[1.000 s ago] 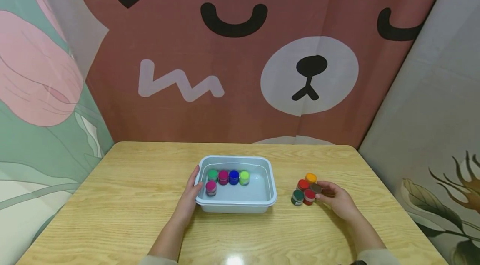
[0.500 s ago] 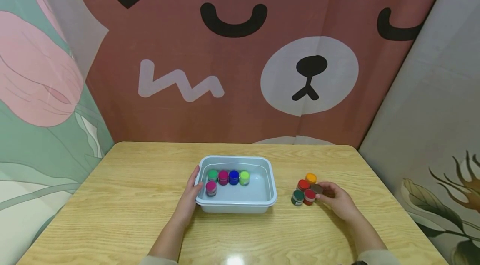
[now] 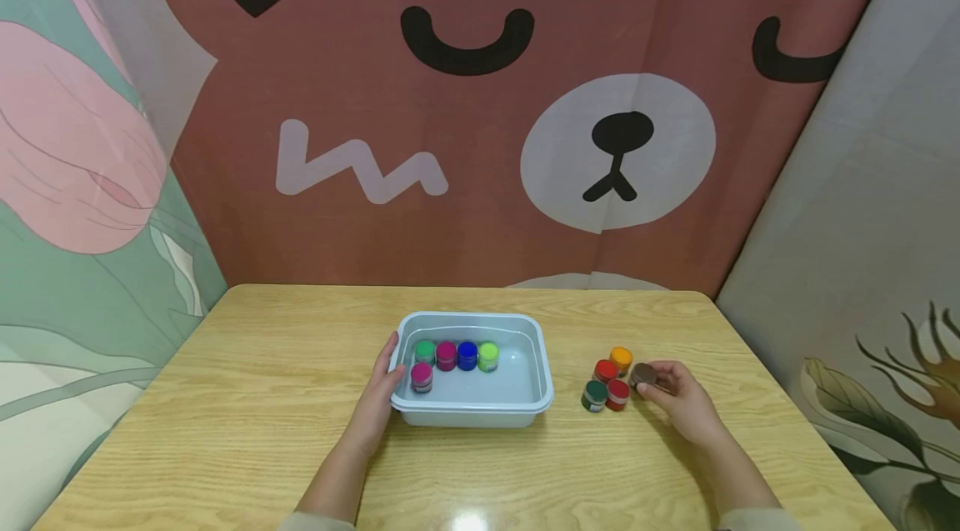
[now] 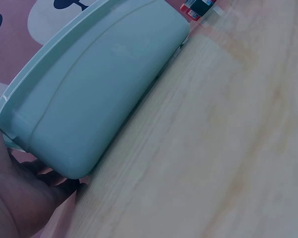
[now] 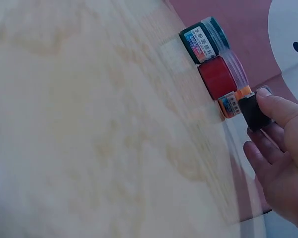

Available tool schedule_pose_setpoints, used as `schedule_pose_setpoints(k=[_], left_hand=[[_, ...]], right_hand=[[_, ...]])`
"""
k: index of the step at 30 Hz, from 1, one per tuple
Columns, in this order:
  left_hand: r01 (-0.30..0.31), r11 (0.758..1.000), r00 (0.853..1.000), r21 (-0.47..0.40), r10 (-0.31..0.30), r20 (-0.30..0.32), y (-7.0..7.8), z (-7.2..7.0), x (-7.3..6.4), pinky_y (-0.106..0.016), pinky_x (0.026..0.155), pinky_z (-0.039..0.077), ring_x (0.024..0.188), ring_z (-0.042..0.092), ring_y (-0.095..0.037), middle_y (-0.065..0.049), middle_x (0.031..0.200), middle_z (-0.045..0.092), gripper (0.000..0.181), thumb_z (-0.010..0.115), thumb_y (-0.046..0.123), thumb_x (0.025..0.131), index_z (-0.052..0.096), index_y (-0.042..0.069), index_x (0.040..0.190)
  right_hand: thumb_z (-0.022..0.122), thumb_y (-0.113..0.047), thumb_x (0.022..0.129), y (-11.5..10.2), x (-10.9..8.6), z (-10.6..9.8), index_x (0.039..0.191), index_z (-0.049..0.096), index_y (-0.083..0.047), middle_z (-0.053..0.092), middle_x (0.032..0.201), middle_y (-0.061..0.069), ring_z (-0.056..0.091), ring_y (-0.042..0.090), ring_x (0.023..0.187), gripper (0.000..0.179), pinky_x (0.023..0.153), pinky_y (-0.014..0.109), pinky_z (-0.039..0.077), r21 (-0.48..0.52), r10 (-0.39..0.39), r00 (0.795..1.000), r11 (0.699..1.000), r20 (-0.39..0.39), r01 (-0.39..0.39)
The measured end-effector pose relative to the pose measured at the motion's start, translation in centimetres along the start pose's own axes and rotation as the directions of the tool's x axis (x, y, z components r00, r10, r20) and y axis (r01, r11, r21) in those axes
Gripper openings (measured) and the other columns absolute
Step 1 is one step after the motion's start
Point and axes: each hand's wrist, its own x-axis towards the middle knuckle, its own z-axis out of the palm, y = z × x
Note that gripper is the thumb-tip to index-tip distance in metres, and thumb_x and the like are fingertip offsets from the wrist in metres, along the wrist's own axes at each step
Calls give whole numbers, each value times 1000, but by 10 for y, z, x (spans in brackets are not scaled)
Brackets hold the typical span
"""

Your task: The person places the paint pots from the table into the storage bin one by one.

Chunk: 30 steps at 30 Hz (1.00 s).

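Observation:
My right hand (image 3: pixel 686 404) pinches a small dark brown paint jar (image 3: pixel 642 376) between thumb and fingers, just right of the other jars. In the right wrist view the thumb lies over the lid end of this dark jar (image 5: pixel 255 111). My left hand (image 3: pixel 377 398) grips the left wall of a pale blue plastic tub (image 3: pixel 472 417), thumb over the rim and fingers outside. Inside the tub stand a green jar (image 3: pixel 425 352), two magenta jars, a blue jar (image 3: pixel 467 356) and a lime jar (image 3: pixel 488 357), toward the left and back.
Beside the tub on the wooden table (image 3: pixel 247 398) stand a yellow-orange jar (image 3: pixel 621 360), a dark green jar (image 3: pixel 595 396) and two red jars, one of them the front red jar (image 3: pixel 618 394). A curtain with a bear face (image 3: pixel 480 247) hangs behind the table.
My right hand has drawn the dark brown jar a little to the right, away from the red and orange jars. The left hand and tub have stayed in place.

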Motion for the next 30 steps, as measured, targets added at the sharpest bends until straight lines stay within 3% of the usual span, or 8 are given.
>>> schedule_pose_setpoints(k=[8, 15, 17, 19, 23, 30], left_hand=[[-12, 1000, 1000, 1, 12, 6, 1, 0, -2, -69, 117, 0, 153, -3, -40, -10, 167, 3, 58, 33, 28, 104, 12, 30, 158], [0, 1000, 1000, 2, 0, 3, -1, 0, 0, -69, 117, 1, 153, -2, -39, -9, 167, 4, 58, 33, 28, 104, 13, 30, 158], [5, 1000, 1000, 0, -5, 1, -1, 0, 0, -69, 117, 1, 153, -2, -39, -8, 167, 5, 57, 33, 28, 104, 13, 31, 158], [7, 1000, 1000, 2, -7, 1, -2, 0, 0, -69, 117, 1, 153, -2, -38, -8, 167, 5, 57, 33, 28, 104, 14, 31, 158], [2, 1000, 1000, 8, -2, 3, -1, -1, 0, -69, 117, 1, 153, -2, -39, -9, 167, 4, 58, 34, 29, 104, 13, 30, 158], [-1, 1000, 1000, 7, 1, 3, 1, -1, -1, -69, 117, 0, 153, -3, -40, -10, 167, 4, 58, 34, 28, 105, 12, 30, 158]], right_hand=[[60, -29, 98, -9, -1, 0, 148, 35, -1, 49, 144, 26, 49, 40, 130, 62, 89, 14, 48, 28, -39, 999, 999, -31, 40], [62, -34, 96, -20, -2, 1, 150, 36, -4, 47, 146, 25, 48, 40, 132, 68, 91, 18, 51, 24, -39, 999, 999, -36, 40], [62, -36, 96, -24, -3, 1, 150, 38, -4, 48, 146, 23, 49, 30, 132, 67, 94, 21, 52, 8, -48, 998, 999, -39, 48], [62, -37, 95, -28, -3, 1, 148, 40, -4, 49, 146, 23, 52, 10, 125, 66, 95, 21, 52, 4, -61, 997, 998, -44, 61], [64, -34, 95, -35, -2, 2, 146, 44, -3, 52, 142, 22, 43, -23, 103, 63, 88, 10, 49, 31, -89, 995, 995, -49, 90], [66, -32, 94, -47, -4, 6, 144, 48, -5, 57, 137, 20, 47, -21, 98, 60, 84, 8, 47, 55, -111, 993, 992, -40, 113]])
